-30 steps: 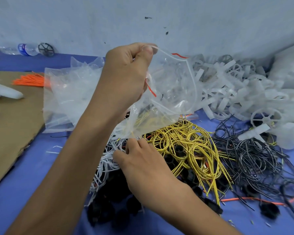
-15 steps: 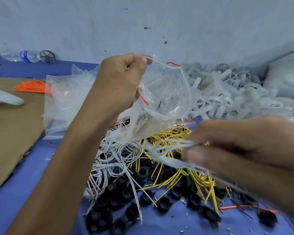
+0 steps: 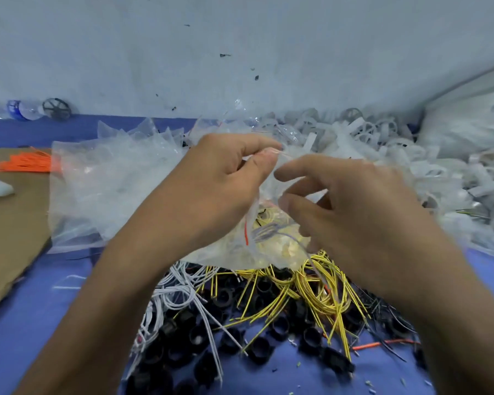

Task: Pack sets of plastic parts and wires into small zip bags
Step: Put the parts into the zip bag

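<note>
The blue table spreads under both forearms, which reach in from the lower corners and meet in the middle. Behind and beyond the right hand lies a big heap of white plastic parts. Just beyond the left hand, on its outer side, sits a stack of clear bags, and further out that way lies brown cardboard.

The two hands are close together, almost touching. The left hand is raised, back of the hand to the camera, with thumb and forefinger pinching the top edge of the zip bag, which hangs below them between the hands. The right hand has its fingers curled at the bag's mouth; a thin pale wire trails from the bag down under it, but whether the fingers pinch it cannot be told.

Below the hands lie yellow wires, black plastic parts and white wires. Orange wires lie far out past the left hand.
</note>
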`<state>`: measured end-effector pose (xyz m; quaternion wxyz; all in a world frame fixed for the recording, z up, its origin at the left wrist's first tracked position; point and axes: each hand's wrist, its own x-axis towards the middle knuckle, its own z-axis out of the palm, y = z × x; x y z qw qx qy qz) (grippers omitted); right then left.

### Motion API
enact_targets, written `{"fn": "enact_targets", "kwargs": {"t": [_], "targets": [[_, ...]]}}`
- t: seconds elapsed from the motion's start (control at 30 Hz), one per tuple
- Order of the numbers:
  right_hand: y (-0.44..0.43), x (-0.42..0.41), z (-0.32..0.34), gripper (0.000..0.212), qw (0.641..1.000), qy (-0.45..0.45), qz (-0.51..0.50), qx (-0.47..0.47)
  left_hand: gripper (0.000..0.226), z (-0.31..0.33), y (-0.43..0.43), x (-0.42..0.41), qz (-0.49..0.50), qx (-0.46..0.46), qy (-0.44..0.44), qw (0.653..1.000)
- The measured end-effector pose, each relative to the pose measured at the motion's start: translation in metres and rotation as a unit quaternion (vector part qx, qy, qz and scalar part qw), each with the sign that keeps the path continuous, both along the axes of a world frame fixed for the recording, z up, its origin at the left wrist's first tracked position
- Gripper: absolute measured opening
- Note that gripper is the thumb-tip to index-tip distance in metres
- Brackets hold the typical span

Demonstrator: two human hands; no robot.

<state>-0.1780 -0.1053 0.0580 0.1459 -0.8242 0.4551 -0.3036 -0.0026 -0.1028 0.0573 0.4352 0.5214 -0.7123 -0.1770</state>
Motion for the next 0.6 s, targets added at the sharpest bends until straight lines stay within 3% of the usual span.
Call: {"fn": "enact_targets", "kwargs": {"t": [0.13,0.2,0.3,0.4,0.5,0.6], "targets": [[-0.006,0.012,-0.013,0.041,0.981,-0.047,0.141,0.128,0.024,0.000,-0.004,0.003,0.011,-0.013,0.048,0.999],[-0.007,0.009,-0.010,0.038,0.980,-0.078,0.141,0.115,0.027,-0.001,-0.007,0.007,0.021,-0.017,0.092,0.995],[-0.005,-0.005,0.002,0.022,0.966,-0.207,0.135,0.077,0.022,-0.002,-0.012,0.011,0.026,-0.016,0.174,0.984],[-0.005,-0.021,0.014,0.018,0.959,-0.260,0.111,0.007,0.018,0.004,-0.016,0.014,0.076,-0.059,0.268,0.959],[-0.010,-0.033,0.015,0.018,0.969,-0.241,0.058,-0.006,0.020,0.010,-0.018,0.030,0.110,-0.095,0.343,0.928],[-0.016,-0.041,0.013,0.013,0.993,-0.116,0.030,0.020,0.021,0.006,-0.021,0.036,0.105,-0.042,0.297,0.948]]}}
